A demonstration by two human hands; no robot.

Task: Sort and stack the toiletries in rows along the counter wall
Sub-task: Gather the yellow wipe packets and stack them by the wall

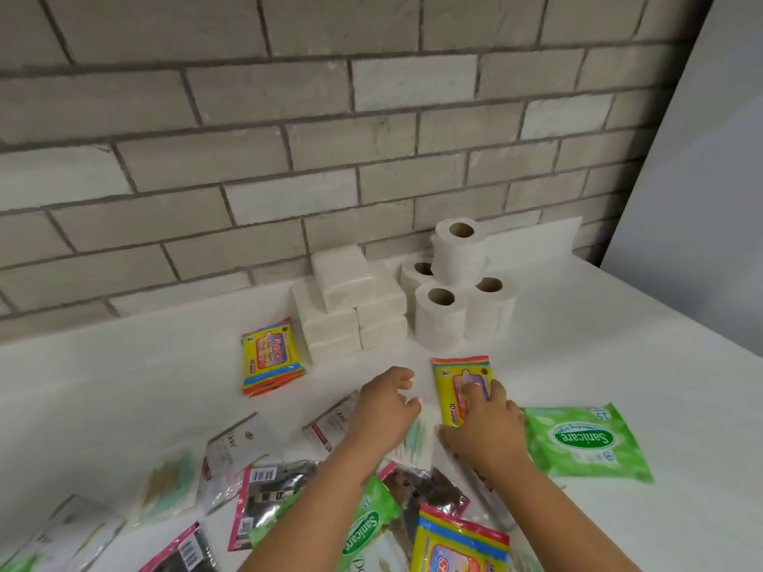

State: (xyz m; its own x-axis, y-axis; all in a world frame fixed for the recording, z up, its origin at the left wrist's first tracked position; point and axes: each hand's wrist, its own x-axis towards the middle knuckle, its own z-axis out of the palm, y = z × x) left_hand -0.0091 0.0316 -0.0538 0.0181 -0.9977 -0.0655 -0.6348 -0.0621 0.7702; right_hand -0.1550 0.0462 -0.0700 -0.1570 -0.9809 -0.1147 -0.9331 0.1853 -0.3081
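Observation:
A yellow wipes pack (pixel 454 379) lies flat on the white counter (pixel 124 386), and my right hand (pixel 485 427) rests on its near end with fingers spread over it. My left hand (pixel 386 406) hovers just left of that pack, fingers loosely curled, holding nothing. A small stack of the same yellow packs (pixel 270 357) sits further left, by the white tissue packs (pixel 351 299) stacked against the brick wall. Several toilet rolls (pixel 458 282) are piled to the right of the tissue packs.
A green Sanicare wipes pack (pixel 586 441) lies right of my right hand. Near me the counter is strewn with soap sachets (pixel 235 443), dark foil packs (pixel 268 493), another green pack (pixel 363 526) and another yellow pack (pixel 458 547). A pale panel (pixel 702 200) closes off the right side.

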